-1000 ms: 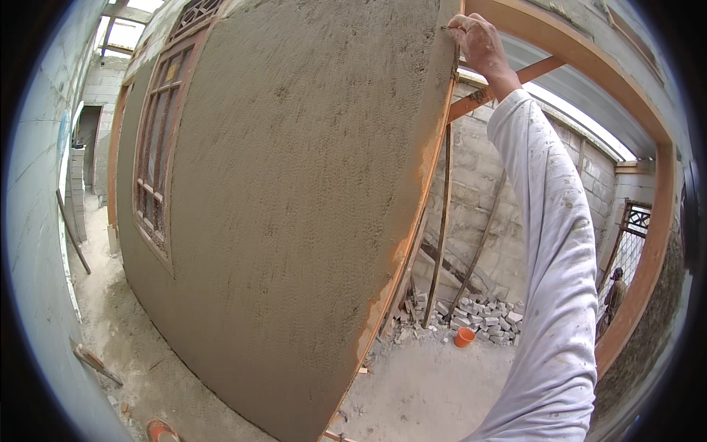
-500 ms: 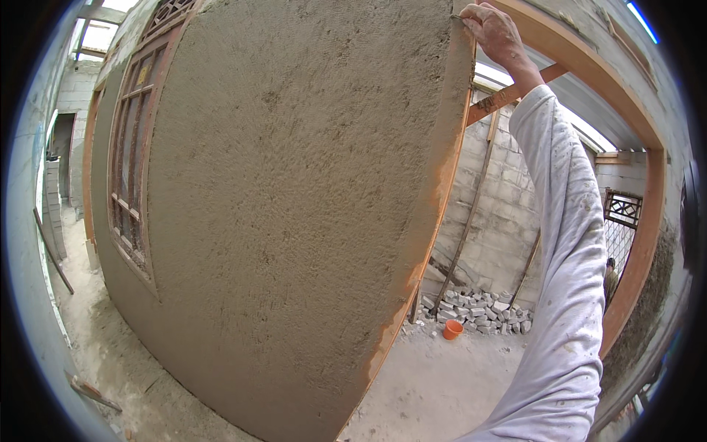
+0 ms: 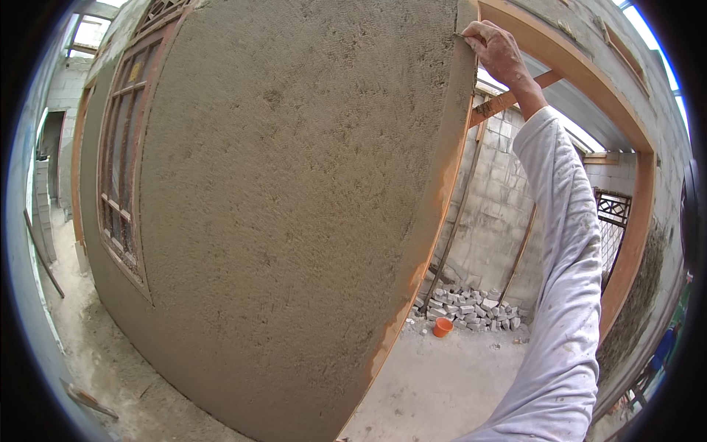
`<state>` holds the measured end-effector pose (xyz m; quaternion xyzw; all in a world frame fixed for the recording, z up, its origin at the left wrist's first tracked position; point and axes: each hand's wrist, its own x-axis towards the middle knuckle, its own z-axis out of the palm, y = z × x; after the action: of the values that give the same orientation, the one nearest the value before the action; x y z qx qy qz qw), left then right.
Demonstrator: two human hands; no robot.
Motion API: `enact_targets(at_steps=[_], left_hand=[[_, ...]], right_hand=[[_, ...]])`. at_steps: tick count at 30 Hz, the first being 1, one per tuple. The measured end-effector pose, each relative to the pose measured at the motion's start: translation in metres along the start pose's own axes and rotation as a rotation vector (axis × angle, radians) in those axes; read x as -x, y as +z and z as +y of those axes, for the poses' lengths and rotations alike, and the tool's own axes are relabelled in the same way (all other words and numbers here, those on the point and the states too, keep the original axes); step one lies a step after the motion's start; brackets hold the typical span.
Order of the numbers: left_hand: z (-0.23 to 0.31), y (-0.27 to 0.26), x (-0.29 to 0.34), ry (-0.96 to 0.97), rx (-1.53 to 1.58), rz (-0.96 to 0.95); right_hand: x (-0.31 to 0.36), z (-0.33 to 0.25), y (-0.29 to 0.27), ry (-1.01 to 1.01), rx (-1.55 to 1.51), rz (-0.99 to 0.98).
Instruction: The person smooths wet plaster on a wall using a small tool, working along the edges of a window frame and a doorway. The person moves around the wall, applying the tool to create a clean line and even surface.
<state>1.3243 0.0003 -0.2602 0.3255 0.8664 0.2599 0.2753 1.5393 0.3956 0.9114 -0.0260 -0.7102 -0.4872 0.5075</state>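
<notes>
My right hand (image 3: 502, 53) is raised high at the plastered wall's right edge, its fingers pinched together. A small dark tip shows at the fingertips, against the wet-looking grey plaster; what it belongs to cannot be made out. Rough grey-brown plaster (image 3: 294, 191) covers the wall beside the hand. Along its edge runs a smoother strip, next to the orange-brown wooden door frame (image 3: 556, 33), which is smeared with plaster lower down. My right forearm, in a pale, spotted sleeve (image 3: 563, 250), crosses the doorway. My left hand is out of view.
A wooden brace (image 3: 515, 97) spans the doorway's upper part. Through the opening, broken blocks (image 3: 471, 308) lie heaped by a block wall, near an orange bucket (image 3: 442, 327). A barred window (image 3: 125, 155) sits in the wall at left. A board (image 3: 88, 400) lies on the floor.
My right hand has come slightly down along the plaster edge, still pinched. The whole view has shifted a little, moving the bucket and window leftward in it.
</notes>
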Motion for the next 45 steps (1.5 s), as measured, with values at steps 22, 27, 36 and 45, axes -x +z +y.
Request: enact_targets(at_steps=[22,27,36,45], left_hand=[[0.011,-0.021,0.037,-0.221,0.303,-0.119],[0.000,-0.024,0.034,-0.265,0.366,-0.133],[0.000,-0.020,0.038,-0.346,0.485,-0.190],[0.000,-0.015,0.043,-0.449,0.623,-0.225]], right_hand=[[0.003,-0.019,0.000,0.007,0.014,0.000],[0.037,-0.049,-0.004,0.048,-0.050,-0.006],[0.022,-0.040,-0.010,0.035,0.023,-0.018],[0.061,-0.078,-0.013,0.095,-0.089,-0.054]])
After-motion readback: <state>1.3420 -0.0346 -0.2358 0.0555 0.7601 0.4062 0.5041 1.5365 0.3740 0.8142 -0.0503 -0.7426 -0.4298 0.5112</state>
